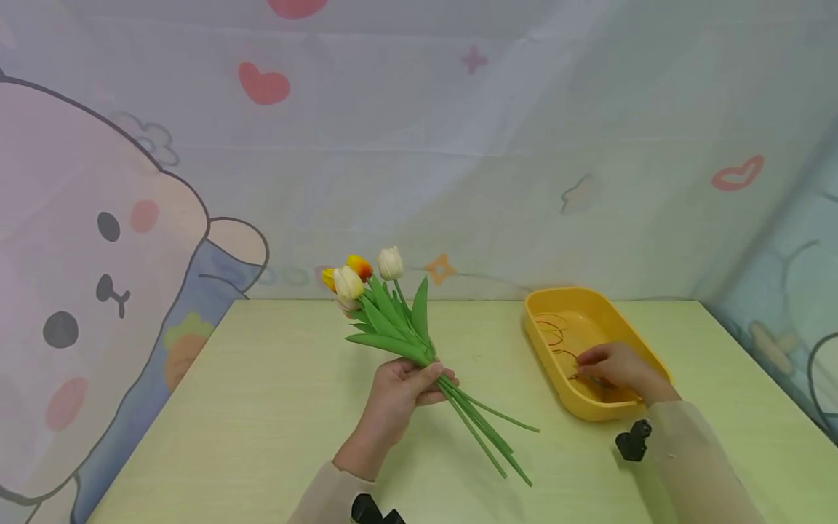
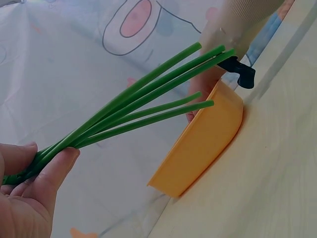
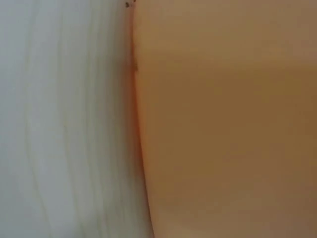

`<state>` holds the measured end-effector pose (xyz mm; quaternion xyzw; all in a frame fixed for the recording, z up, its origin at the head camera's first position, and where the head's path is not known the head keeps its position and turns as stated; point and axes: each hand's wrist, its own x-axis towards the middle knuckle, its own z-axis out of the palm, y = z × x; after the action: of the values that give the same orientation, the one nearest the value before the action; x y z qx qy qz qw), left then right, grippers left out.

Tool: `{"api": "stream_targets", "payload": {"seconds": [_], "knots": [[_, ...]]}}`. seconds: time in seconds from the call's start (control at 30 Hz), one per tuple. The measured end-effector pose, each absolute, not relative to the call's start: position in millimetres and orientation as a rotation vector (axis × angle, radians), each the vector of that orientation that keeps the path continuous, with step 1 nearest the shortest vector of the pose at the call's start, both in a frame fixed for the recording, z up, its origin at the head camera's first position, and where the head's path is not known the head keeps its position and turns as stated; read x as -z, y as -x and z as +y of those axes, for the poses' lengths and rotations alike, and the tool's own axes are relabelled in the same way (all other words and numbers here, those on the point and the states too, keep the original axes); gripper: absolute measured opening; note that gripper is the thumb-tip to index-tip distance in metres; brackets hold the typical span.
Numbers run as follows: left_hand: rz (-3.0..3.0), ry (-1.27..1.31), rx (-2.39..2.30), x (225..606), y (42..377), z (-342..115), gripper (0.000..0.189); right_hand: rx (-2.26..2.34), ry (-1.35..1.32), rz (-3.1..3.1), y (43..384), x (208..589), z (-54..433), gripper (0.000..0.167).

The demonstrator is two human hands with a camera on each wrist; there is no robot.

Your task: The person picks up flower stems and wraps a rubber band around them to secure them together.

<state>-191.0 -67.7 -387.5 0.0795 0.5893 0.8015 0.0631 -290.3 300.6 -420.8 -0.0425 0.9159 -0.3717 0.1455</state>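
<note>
My left hand [image 1: 409,389] grips a bunch of tulips [image 1: 396,320] round its stems, over the middle of the table. White, yellow and orange-red blooms point up and left; bare green stems [image 2: 143,89] fan out past the thumb toward the lower right. On the right, my right hand [image 1: 618,366] reaches into a yellow tray [image 1: 550,375], fingers bent down. Thin red and gold cord [image 1: 553,331] lies in loose loops inside the tray, one strand running to the fingertips. I cannot tell whether they pinch it. The right wrist view shows only the tray's outer wall [image 3: 223,148], close up.
The pale wooden table [image 1: 262,407] ends at a printed cloth backdrop [image 1: 406,145]. Black wrist mounts sit on both sleeves, the right mount [image 1: 633,440] beside the tray's near end. A dark cable [image 1: 812,371] hangs at the far right edge.
</note>
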Motion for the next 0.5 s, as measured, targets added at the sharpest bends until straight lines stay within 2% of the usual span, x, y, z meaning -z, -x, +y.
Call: {"api": "stream_targets", "payload": {"seconds": [0.2, 0.5], "knots": [[1.784, -0.249, -2.421, 388.6, 191.8, -67.2, 0.02, 1.043, 0.121, 2.65, 291.7, 422.4, 300.5, 0.029], [1.775, -0.246, -2.429, 388.5, 191.3, -68.3, 0.016, 1.019, 0.14, 2.656, 294.2, 424.0, 299.8, 0.021]]}}
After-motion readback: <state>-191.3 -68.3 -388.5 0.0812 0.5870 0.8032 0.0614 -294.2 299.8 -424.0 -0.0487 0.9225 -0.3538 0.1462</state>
